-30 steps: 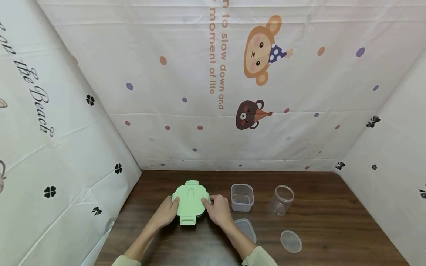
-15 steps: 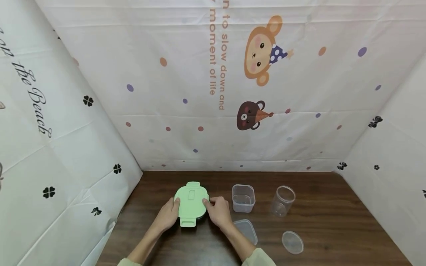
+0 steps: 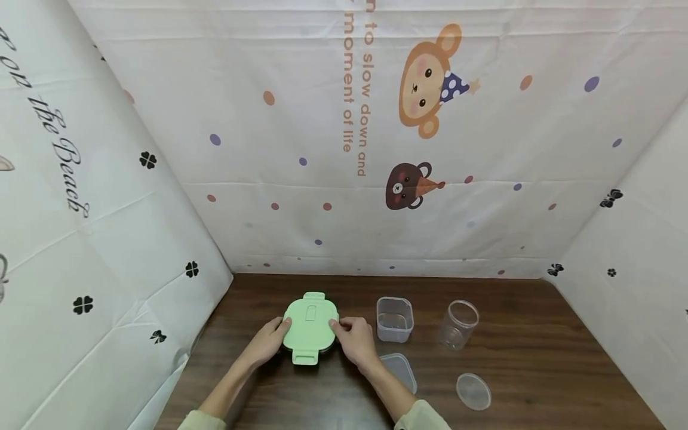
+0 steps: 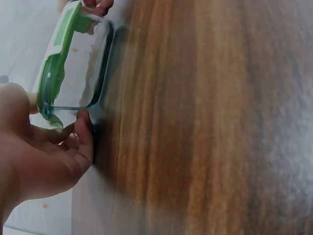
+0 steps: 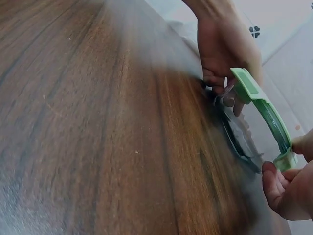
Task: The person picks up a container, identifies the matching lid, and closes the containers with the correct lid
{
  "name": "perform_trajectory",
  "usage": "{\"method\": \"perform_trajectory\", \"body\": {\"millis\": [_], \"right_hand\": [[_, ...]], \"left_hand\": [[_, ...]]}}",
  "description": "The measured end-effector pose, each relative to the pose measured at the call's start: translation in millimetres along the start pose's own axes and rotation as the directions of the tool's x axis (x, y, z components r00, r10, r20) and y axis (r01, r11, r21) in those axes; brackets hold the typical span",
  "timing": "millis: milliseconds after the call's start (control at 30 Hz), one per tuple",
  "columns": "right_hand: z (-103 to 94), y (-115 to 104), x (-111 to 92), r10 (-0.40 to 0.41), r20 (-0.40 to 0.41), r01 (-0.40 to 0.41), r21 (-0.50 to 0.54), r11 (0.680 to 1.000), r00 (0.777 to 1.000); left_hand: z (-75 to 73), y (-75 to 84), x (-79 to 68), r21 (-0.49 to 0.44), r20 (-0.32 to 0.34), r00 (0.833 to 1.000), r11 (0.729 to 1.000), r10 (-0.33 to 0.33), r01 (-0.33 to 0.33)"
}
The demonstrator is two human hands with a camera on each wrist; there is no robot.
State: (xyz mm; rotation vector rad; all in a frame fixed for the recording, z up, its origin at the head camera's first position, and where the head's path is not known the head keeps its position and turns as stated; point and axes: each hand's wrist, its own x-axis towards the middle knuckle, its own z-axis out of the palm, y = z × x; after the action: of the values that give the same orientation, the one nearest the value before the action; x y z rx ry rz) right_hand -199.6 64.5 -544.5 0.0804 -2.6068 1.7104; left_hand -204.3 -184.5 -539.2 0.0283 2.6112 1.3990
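A glass food container [image 4: 80, 73] with a light green lid [image 3: 310, 334] sits on the table, left of the middle. My left hand [image 3: 267, 343] grips its left side, thumb on the lid's edge. Opposite it, my right hand [image 3: 357, 342] holds the right side the same way, thumb over the rim and fingers curled below. In both wrist views the fingertips are at the lid's side flaps, close to the glass wall. The front flap [image 3: 304, 357] and the back flap [image 3: 314, 295] stick out from the lid, untouched.
Right of the hands stands a clear square tub [image 3: 395, 334], with a clear square lid [image 3: 400, 370] partly behind the right forearm. Farther right are a clear round jar [image 3: 458, 325] and a round lid [image 3: 473, 392]. Printed white cloth [image 3: 322, 149] walls the brown table [image 3: 537, 352] on three sides.
Both hands keep their hold and the container stays about in place. The lid's side edges stick out less than a second ago. The head view shifts slightly.
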Motion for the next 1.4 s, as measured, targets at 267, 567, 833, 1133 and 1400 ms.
{"method": "perform_trajectory", "body": {"millis": [267,567,833,1133,1400], "right_hand": [[-1.6,1.1,-3.3,0.024,0.023,-0.027,0.11,0.994,0.999],[-7.0,-3.6,-11.2,0.018,0.156,-0.029,0.063,0.998,0.988],[-18.5,-9.2,6.5,-0.067,0.193,0.071,-0.016,0.997,0.979],[-9.8,-4.8,26.0,-0.139,0.16,0.157,-0.104,0.982,0.977],[-5.7,-7.2,30.9,-0.148,0.196,0.168,-0.092,0.982,0.97]], "left_hand": [[-6.4,0.4,0.4,-0.031,0.022,0.999,0.999,-0.029,0.03],[-16.5,-3.8,-1.4,0.06,-0.057,0.998,0.997,-0.036,0.04],[-30.1,2.0,-21.3,0.156,-0.043,0.998,0.987,-0.035,0.042],[-29.2,10.4,-50.2,0.065,0.107,0.992,0.996,-0.068,0.061],[-28.0,8.5,-58.8,-0.13,0.23,0.973,0.99,-0.02,0.051]]}}
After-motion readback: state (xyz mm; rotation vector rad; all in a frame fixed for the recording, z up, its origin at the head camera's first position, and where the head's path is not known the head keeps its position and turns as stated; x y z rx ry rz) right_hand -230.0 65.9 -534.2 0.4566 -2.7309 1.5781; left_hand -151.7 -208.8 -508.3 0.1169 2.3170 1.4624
